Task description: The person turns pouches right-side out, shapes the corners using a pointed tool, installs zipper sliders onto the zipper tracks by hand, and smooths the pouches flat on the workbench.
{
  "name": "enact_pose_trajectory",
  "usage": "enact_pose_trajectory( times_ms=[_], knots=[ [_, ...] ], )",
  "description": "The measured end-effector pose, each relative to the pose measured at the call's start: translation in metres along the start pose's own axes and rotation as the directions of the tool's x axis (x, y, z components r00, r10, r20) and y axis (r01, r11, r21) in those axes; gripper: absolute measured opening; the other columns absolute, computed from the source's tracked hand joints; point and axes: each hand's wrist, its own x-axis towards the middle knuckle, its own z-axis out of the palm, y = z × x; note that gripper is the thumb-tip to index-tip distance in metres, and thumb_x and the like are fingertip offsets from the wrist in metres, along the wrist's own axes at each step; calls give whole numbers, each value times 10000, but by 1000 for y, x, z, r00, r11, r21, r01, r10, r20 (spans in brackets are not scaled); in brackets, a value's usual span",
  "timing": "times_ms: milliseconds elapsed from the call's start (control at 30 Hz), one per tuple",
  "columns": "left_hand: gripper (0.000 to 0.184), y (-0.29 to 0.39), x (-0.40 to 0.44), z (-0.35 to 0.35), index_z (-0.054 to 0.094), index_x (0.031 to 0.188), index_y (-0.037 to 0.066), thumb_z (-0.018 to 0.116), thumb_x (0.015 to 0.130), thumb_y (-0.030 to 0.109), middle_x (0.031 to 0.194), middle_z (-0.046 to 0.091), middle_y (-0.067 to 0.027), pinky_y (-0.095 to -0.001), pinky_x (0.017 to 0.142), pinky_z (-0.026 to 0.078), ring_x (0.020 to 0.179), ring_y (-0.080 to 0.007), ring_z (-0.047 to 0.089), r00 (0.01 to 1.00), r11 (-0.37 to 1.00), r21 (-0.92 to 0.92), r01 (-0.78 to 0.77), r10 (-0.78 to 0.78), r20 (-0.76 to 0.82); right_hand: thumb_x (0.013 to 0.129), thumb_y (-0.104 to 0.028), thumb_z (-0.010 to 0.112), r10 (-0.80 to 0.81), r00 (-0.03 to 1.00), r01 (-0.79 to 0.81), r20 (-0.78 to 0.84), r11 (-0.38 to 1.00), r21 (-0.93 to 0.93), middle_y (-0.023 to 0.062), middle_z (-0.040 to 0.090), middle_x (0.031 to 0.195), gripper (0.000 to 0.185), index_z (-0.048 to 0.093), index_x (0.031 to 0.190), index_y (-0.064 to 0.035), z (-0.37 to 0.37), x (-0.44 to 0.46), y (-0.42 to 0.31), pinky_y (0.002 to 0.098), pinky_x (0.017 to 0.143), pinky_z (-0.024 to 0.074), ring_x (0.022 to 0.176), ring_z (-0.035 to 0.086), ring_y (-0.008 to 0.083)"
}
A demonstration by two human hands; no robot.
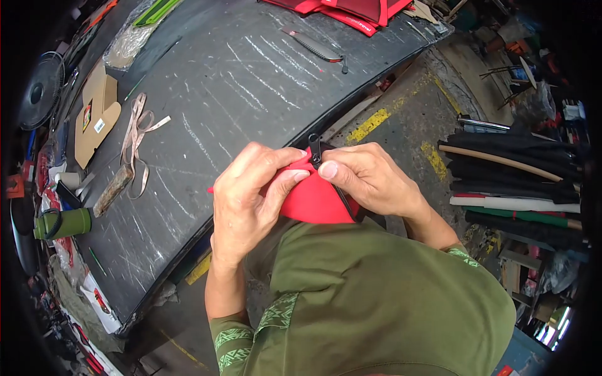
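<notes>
A red fabric piece [316,202] with a black zipper along its side is held up in front of my body, off the table edge. My left hand [244,191] pinches its upper edge between thumb and fingers. A black zipper pull [315,145] sticks up between the two hands. My right hand [371,178] is closed beside the pull, thumb and forefinger gripping the zipper at the fabric's top corner. The fingertips partly hide what lies between them.
The dark, chalk-marked table [207,81] carries a utility knife [313,46], red fabric pieces [351,12], a measuring tape [133,135], a worn block [114,191], a cardboard piece [97,116] and a green bottle [63,224]. Fabric rolls [514,203] lie at right.
</notes>
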Motion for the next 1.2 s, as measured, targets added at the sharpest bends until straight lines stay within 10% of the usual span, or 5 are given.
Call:
enact_pose_trajectory(
  times_ms=[667, 933, 1200],
  knots=[
    [277, 11, -8, 0, 737, 1044, -4, 844, 803, 81, 916, 723, -111, -309, 689, 528, 769, -213, 658, 989, 989, 79, -128, 133, -61, 1048, -272, 509, -18, 999, 24, -50, 993, 118, 210, 634, 758, 363, 626, 843, 3, 13, 3, -13, 465, 614, 490, 726, 651, 410],
    [280, 4, -19, 3, 735, 1039, 4, 851, 805, 106, 906, 717, -107, -306, 670, 518, 780, -210, 657, 983, 988, -17, -152, 150, -106, 1052, -221, 475, -211, 969, 243, -126, 902, 358, 150, 519, 672, 369, 540, 780, 21, 36, 0, 0, 442, 574, 415, 588, 504, 341],
    [265, -12, -26, 1, 742, 1053, 20, 834, 819, 103, 903, 723, -93, -295, 677, 515, 777, -198, 652, 987, 992, -99, -76, 61, -151, 1060, -202, 491, -123, 992, 105, 1, 857, 505, 111, 497, 697, 281, 525, 884, 16, 28, 5, -9, 431, 574, 405, 572, 469, 271]
  ],
)
